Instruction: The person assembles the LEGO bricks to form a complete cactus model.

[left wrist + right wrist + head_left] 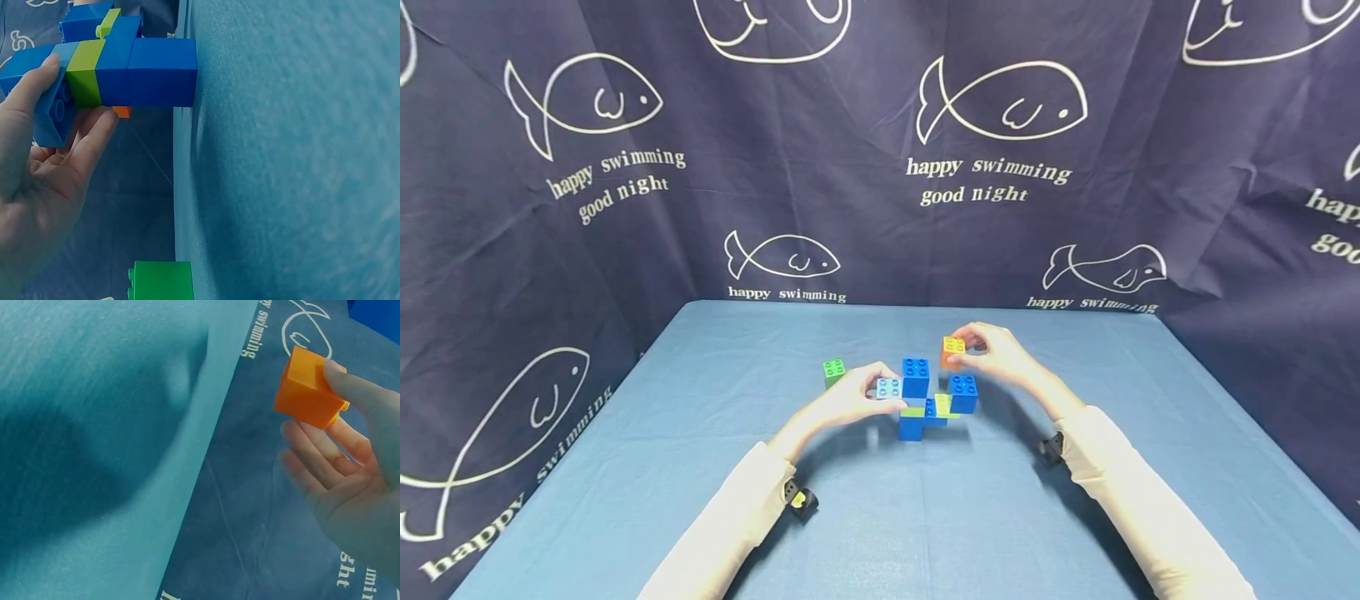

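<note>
My left hand (847, 398) grips an assembled structure of toy building bricks by its light blue brick (889, 388), thumb on one side and fingers beneath in the left wrist view. A dark blue brick (915, 379) tops the stack, with a lime brick (86, 72) and more dark blue ones (162, 72) below. On the structure's right side, another dark blue brick (963, 393) sits over a lime piece (945, 406). Behind that side, my right hand (1000, 357) pinches a loose orange brick (306, 387) between thumb and fingers, apart from the structure and raised off the table.
A green brick (834, 372) stands on the blue-covered table (865, 525), just behind my left hand. Dark blue fabric (880, 208) printed with white fish and lettering hangs along the back and sides. Both wrists carry a small black camera (801, 501).
</note>
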`<state>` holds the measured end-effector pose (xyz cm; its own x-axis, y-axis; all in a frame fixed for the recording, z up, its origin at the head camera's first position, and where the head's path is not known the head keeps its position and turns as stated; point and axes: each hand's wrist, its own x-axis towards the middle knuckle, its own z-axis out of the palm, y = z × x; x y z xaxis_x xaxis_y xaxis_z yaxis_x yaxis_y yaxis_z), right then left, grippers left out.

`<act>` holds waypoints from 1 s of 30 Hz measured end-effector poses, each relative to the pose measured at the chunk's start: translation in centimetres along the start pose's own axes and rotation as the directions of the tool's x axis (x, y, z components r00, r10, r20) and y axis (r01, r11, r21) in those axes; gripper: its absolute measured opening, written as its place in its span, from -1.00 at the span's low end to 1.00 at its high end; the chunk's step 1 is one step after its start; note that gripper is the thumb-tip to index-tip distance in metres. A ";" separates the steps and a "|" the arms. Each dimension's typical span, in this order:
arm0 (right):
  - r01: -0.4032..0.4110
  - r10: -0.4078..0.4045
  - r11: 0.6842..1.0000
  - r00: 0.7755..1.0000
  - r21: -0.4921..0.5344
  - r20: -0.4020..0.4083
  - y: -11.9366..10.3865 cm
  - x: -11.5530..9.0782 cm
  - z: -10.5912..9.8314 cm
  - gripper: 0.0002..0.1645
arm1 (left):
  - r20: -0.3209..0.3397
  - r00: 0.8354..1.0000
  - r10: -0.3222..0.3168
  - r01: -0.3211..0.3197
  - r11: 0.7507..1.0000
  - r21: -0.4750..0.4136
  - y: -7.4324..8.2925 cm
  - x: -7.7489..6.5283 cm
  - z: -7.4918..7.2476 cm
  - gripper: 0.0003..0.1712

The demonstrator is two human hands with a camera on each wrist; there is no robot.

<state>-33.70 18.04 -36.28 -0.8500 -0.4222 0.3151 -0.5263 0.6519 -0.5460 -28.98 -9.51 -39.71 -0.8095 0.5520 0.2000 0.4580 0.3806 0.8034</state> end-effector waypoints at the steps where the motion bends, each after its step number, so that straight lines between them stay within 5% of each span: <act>1: 0.005 -0.005 1.000 1.000 0.003 -0.004 -0.1 0.0 0.0 -0.54 | -0.001 1.000 -0.001 0.001 1.000 0.000 0.0 0.0 0.0 -0.67; 17: 0.079 -0.078 0.997 0.996 0.025 -0.053 -1.6 -0.6 -1.2 -0.55 | -0.004 1.000 -0.023 0.023 1.000 -0.001 0.1 -0.1 0.2 -0.67; 25: 0.102 -0.101 0.995 0.993 0.015 -0.068 -2.4 -1.0 -1.5 -0.54 | 0.004 1.000 -0.023 0.023 1.000 0.015 3.4 -1.2 -0.4 -0.70; 30: 0.106 -0.104 0.994 0.991 0.026 -0.086 -3.0 -1.2 -1.8 -0.56 | 0.003 1.000 -0.028 0.028 1.000 0.012 4.0 -1.4 -0.5 -0.70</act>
<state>-31.16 17.77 -33.61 -0.7899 -0.4314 0.4358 -0.6126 0.5869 -0.5293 -26.19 -9.15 -36.49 -0.8209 0.5435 0.1754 0.4392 0.4046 0.8021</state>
